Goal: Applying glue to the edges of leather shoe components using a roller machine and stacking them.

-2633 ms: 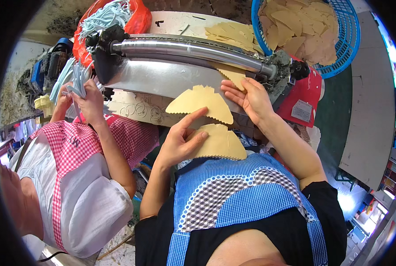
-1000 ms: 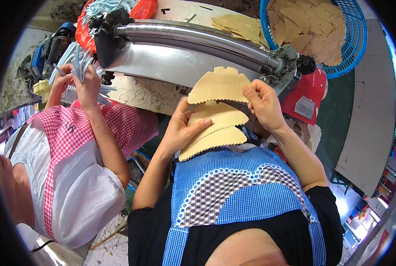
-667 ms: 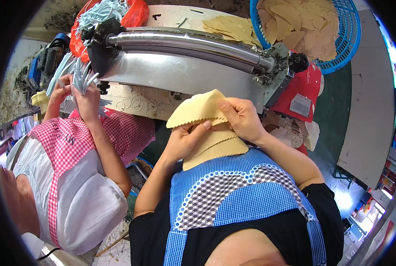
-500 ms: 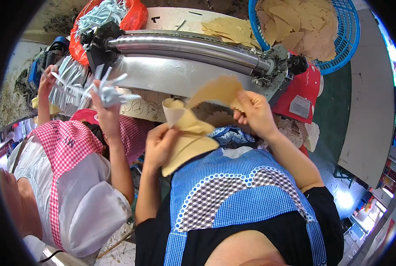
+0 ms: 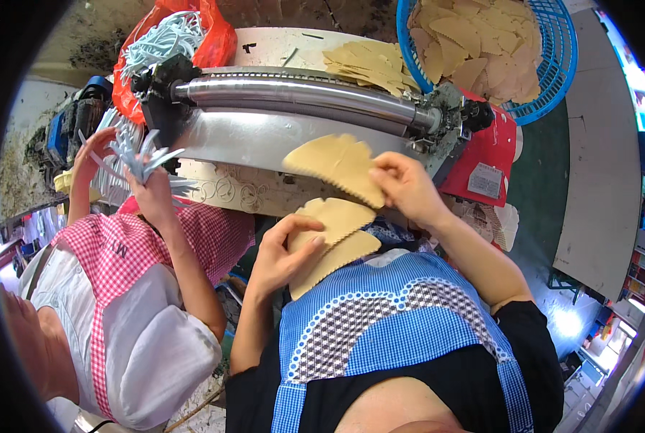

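The right hand (image 5: 391, 184) pinches the right end of a fan-shaped tan sheet piece (image 5: 333, 164) between thumb and fingers, holding it in front of the roller machine's metal feed plate (image 5: 264, 138), its zigzag-cut edge turned toward the near side. Just nearer, the left hand (image 5: 288, 249) grips the left part of a small overlapping set of matching pieces (image 5: 342, 219), thumb and forefinger showing on top while the other fingers are hidden underneath; at least two zigzag edges can be made out, one below the other, close above the blue checked apron (image 5: 409, 328). As things stand, the work looks partway through: a few pieces are gathered in the left hand, and the one in the right hand is apart from them, not yet joined to the set. Nothing shows between the feed plate and the steel roller (image 5: 301, 97). Beyond the roller, a loose heap of similar pieces (image 5: 369, 63) lies on the table (image 5: 275, 45), and the blue plastic basket (image 5: 562, 61) at far right is heaped with more; whether either lot is finished or waiting cannot be told. At left, a co-worker's hand (image 5: 156, 195) holds pale blue strips (image 5: 143, 162).
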Tool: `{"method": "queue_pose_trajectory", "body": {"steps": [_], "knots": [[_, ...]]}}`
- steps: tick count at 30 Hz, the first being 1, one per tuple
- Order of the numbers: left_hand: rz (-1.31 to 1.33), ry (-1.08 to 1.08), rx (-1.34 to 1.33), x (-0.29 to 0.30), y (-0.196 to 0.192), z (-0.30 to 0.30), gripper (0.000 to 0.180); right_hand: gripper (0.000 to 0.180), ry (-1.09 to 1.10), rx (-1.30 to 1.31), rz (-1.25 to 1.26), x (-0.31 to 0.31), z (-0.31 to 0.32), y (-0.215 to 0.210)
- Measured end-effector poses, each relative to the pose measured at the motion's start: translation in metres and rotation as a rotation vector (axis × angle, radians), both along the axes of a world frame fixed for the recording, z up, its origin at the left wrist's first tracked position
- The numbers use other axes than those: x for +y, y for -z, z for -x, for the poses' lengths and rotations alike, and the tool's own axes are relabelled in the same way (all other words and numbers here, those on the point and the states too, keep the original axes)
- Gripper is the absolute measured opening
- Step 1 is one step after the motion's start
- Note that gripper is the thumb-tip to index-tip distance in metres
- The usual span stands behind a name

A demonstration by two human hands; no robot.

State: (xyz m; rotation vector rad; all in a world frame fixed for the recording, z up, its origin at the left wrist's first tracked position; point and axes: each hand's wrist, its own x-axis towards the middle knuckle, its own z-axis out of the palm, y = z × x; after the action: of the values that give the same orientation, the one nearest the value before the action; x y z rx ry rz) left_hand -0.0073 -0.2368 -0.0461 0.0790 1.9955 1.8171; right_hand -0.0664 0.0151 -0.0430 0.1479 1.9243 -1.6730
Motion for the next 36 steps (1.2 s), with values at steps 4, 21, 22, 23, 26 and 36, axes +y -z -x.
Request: {"method": "queue_pose_trajectory", "body": {"steps": [4, 21, 22, 23, 26, 36], "knots": [[-0.235, -0.182, -0.2, 0.013, -0.011, 0.007, 0.029, 0.02, 0.387, -0.25, 0.26, 0.004, 0.021, 0.013], [0.038, -0.182, -0.182, -0.001, 0.013, 0.007, 0.019, 0.059, -0.584, -0.043, -0.733, 0.053, 0.259, 0.009], [0.036, -0.256, -0.215, -0.003, 0.01, 0.003, 0.02, 0.072, -0.591, -0.1, -0.736, 0.04, 0.252, 0.016], [0.042, -0.269, -0.216, -0.004, 0.012, -0.002, 0.02, 0.072, -0.604, -0.095, -0.731, 0.032, 0.251, 0.027], [-0.099, -0.457, -0.348, -0.007, 0.017, -0.014, 0.026, 0.076, -0.779, -0.205, -0.708, 0.024, 0.253, 0.045], [-0.011, -0.443, -0.37, 0.005, 0.014, 0.005, 0.023, 0.03, -1.021, 0.398, -0.958, 0.084, 0.264, 0.077]]}}
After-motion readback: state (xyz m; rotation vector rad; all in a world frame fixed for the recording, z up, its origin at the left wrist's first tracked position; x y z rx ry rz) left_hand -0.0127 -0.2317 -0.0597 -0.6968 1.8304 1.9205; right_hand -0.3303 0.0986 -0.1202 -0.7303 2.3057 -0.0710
